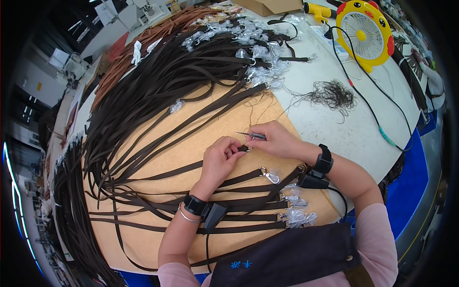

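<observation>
My left hand pinches the end of a dark brown strap, which runs back to the left across the tan board. A bit of metal shows at that strap end, between my two hands. Close against it, my right hand is closed round a slim pointed tool with a dark grip; its thin tip points left. Whether it is snips or tweezers I cannot make out. Nearer me lie several finished-looking straps with metal snap hooks, some wrapped in clear plastic.
A large heap of dark straps fills the left and far side, with brown straps behind. A tangle of dark thread lies on the white table. A yellow fan stands far right, its black cable looping nearby.
</observation>
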The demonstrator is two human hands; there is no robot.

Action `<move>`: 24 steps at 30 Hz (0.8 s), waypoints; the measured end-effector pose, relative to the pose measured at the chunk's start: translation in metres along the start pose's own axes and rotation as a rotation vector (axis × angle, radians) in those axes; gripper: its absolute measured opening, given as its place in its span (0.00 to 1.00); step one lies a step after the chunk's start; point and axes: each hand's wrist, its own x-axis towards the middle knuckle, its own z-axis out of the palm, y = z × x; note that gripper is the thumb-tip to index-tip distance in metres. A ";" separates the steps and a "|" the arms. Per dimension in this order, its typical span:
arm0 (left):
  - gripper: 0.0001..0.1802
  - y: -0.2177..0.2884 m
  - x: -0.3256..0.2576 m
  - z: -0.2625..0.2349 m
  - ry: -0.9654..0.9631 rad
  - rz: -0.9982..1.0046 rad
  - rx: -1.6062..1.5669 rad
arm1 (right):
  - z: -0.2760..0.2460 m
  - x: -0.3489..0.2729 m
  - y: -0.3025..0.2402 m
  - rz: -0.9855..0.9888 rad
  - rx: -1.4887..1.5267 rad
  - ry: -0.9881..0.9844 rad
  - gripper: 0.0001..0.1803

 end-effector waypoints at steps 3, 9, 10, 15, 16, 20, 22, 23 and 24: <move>0.07 0.000 0.002 0.003 0.014 0.053 -0.019 | 0.001 0.003 -0.005 -0.053 -0.038 0.003 0.09; 0.05 -0.014 0.001 0.004 0.059 0.018 -0.046 | -0.012 -0.002 -0.022 -0.131 -0.397 0.282 0.15; 0.04 -0.013 0.001 0.004 0.055 -0.020 -0.058 | -0.016 -0.006 -0.024 -0.132 -0.396 0.279 0.15; 0.03 -0.013 0.001 0.006 0.057 -0.036 -0.036 | -0.015 -0.030 -0.023 -0.316 -0.577 0.025 0.14; 0.03 -0.014 0.001 0.006 0.062 -0.025 -0.022 | -0.013 -0.029 -0.021 -0.316 -0.576 0.025 0.14; 0.04 -0.015 0.002 0.008 0.056 -0.019 -0.016 | -0.006 -0.023 -0.016 -0.334 -0.587 0.034 0.13; 0.04 -0.012 0.002 0.008 0.061 -0.007 -0.006 | -0.005 -0.020 -0.017 -0.323 -0.614 0.005 0.13; 0.04 -0.011 0.001 0.008 0.064 0.002 0.000 | -0.006 -0.020 -0.019 -0.312 -0.625 -0.002 0.13; 0.04 -0.011 0.001 0.008 0.065 -0.001 -0.001 | -0.006 -0.019 -0.020 -0.301 -0.636 -0.010 0.13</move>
